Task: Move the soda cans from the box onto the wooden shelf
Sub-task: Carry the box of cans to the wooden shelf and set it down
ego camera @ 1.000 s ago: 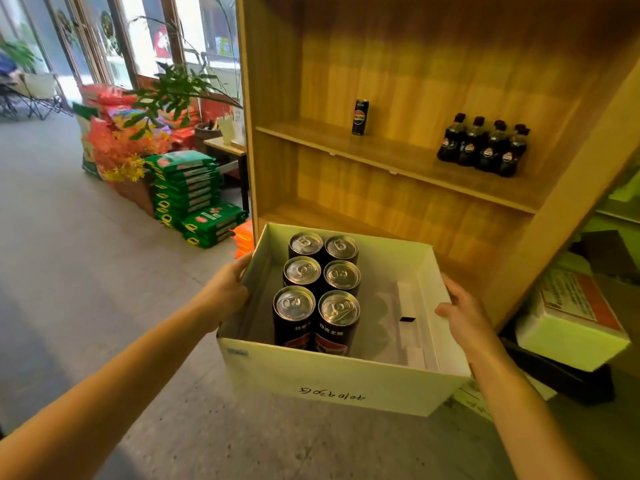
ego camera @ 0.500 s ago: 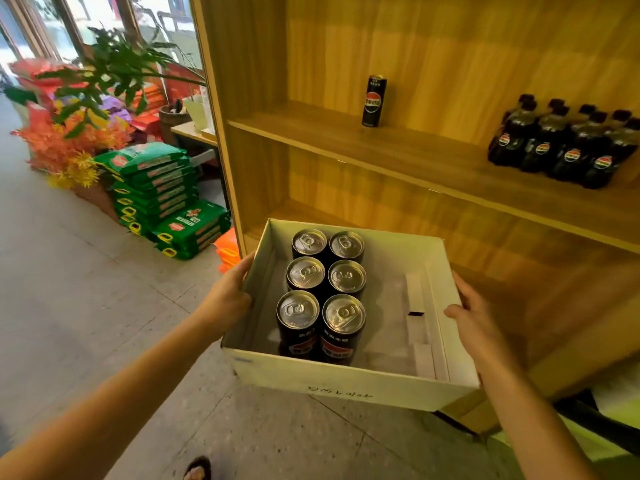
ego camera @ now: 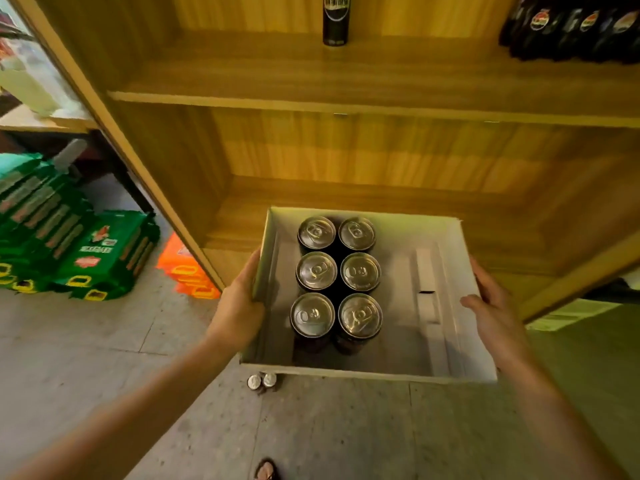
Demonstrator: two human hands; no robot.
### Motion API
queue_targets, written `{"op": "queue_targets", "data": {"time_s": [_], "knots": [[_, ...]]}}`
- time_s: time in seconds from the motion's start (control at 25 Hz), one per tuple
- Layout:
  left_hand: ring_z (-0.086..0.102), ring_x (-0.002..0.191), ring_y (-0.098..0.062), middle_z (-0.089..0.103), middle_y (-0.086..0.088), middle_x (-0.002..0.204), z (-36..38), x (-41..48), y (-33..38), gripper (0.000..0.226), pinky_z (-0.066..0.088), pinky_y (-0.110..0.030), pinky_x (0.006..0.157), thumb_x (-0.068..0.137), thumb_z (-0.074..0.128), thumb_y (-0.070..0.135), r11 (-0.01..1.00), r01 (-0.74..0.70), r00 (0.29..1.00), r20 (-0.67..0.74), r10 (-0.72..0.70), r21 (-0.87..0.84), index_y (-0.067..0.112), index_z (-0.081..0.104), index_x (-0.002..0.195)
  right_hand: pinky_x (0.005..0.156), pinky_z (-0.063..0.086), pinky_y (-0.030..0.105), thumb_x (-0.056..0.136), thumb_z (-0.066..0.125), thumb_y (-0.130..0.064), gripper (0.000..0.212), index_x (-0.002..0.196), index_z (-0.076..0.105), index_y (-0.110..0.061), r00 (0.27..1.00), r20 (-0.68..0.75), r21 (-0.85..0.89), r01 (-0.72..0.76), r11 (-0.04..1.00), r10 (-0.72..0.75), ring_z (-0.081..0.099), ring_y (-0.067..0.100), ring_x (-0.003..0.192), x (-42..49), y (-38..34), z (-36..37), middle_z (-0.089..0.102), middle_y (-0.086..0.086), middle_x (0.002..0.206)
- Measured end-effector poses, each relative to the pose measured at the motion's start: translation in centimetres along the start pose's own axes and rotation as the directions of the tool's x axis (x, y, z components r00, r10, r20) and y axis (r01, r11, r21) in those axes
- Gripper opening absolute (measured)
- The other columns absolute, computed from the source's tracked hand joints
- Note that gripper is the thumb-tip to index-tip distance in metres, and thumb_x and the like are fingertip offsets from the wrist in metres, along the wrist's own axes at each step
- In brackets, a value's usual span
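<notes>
I hold a white cardboard box (ego camera: 464, 327) in front of the wooden shelf (ego camera: 346, 81). My left hand (ego camera: 239, 306) grips its left wall and my right hand (ego camera: 495, 310) grips its right wall. Several black soda cans (ego camera: 337, 271) with silver tops stand upright in two rows in the box's left half. One black soda can (ego camera: 335, 20) stands alone on the upper shelf board. The box's far edge reaches over the lower shelf board (ego camera: 346, 202).
Dark soda bottles (ego camera: 575, 26) crowd the upper shelf at the right. Green packs (ego camera: 69, 244) and orange packs (ego camera: 183, 268) lie on the tiled floor at the left. Two small round silver tops (ego camera: 262, 380) show on the floor below the box. A sandalled foot (ego camera: 266, 471) shows at the bottom.
I have stepped closer to the shelf and the view has tilted down. The box has moved forward, its far edge now over the lower shelf board. Both hands keep their grip.
</notes>
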State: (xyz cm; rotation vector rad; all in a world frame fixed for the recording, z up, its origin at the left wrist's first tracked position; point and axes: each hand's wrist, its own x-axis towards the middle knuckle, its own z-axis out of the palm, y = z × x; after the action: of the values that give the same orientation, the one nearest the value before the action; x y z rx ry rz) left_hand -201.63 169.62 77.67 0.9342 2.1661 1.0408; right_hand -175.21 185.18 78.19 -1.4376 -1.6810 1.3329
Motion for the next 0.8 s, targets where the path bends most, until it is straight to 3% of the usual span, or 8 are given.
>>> {"op": "queue_targets", "data": {"time_s": [0.08,0.16,0.24,0.4,0.56,0.68,0.8], "knots": [[0.040,0.127,-0.025,0.047,-0.008,0.135,0.4,2.1,-2.6,0.081,0.036,-0.038,0.101,0.079,0.046,-0.017,0.998,0.026,1.000,0.011,-0.027,0.055,0.026,0.023,0.143,0.097,0.030,0.029,0.091,0.041,0.002,0.057,0.138,0.035,-0.029,1.000,-0.026,-0.019,0.005,1.000,-0.006,0.031,0.005,0.122,0.6,1.5,2.1,0.037,-0.012,0.136],[0.039,0.130,-0.028,0.046,-0.010,0.137,1.7,3.8,-5.7,0.084,0.036,-0.041,0.103,0.077,0.045,-0.019,0.995,0.046,0.999,0.013,-0.048,0.087,0.026,0.022,0.144,0.101,0.031,0.032,0.088,0.043,0.005,0.057,0.138,0.037,-0.025,0.998,-0.066,-0.057,0.006,0.998,-0.010,0.034,0.010,0.126,1.9,4.2,3.9,0.038,-0.007,0.141],[0.040,0.126,-0.021,0.047,-0.007,0.134,3.5,5.0,-9.0,0.086,0.036,-0.039,0.101,0.075,0.044,-0.020,0.995,0.064,0.998,0.008,-0.065,0.076,0.028,0.024,0.143,0.105,0.033,0.035,0.086,0.044,0.008,0.059,0.137,0.038,-0.021,0.997,-0.073,-0.077,-0.014,0.997,0.008,0.036,0.017,0.130,2.9,7.3,5.4,0.038,-0.003,0.144],[0.041,0.116,-0.014,0.048,0.001,0.123,8.6,7.6,-17.7,0.092,0.036,-0.035,0.099,0.069,0.041,-0.022,0.996,0.088,0.994,0.060,-0.089,0.033,0.032,0.026,0.143,0.105,0.033,0.032,0.085,0.042,0.012,0.061,0.139,0.035,-0.016,0.997,-0.057,-0.071,-0.065,0.995,0.061,0.037,0.013,0.130,4.4,15.7,9.0,0.035,-0.005,0.145],[0.051,0.117,-0.024,0.053,-0.001,0.128,15.4,9.7,-28.1,0.094,0.047,-0.051,0.096,0.074,0.039,-0.019,0.994,0.109,0.981,0.164,-0.105,-0.014,0.047,0.023,0.139,0.101,0.035,0.031,0.084,0.041,0.015,0.062,0.138,0.035,-0.015,0.996,-0.057,-0.087,-0.075,0.993,0.070,0.040,0.010,0.123,6.5,26.7,13.4,0.038,-0.007,0.139],[0.055,0.111,-0.019,0.056,0.003,0.120,20.8,11.1,-35.7,0.092,0.050,-0.041,0.093,0.075,0.036,-0.021,0.992,0.109,0.974,0.203,-0.096,-0.057,0.045,0.026,0.139,0.100,0.033,0.030,0.084,0.041,0.015,0.063,0.139,0.035,-0.018,0.990,-0.069,-0.081,-0.124,0.989,0.119,0.037,0.008,0.122,8.3,35.9,17.0,0.036,-0.011,0.136],[0.052,0.104,-0.012,0.052,0.011,0.111,26.3,12.4,-43.6,0.087,0.042,-0.024,0.087,0.077,0.037,-0.020,0.995,0.101,0.978,0.187,-0.094,-0.027,0.037,0.024,0.141,0.100,0.030,0.031,0.087,0.041,0.010,0.061,0.139,0.034,-0.022,0.983,-0.076,-0.105,-0.174,0.979,0.167,0.034,0.009,0.126,9.8,45.3,20.9,0.037,-0.008,0.139]]}}
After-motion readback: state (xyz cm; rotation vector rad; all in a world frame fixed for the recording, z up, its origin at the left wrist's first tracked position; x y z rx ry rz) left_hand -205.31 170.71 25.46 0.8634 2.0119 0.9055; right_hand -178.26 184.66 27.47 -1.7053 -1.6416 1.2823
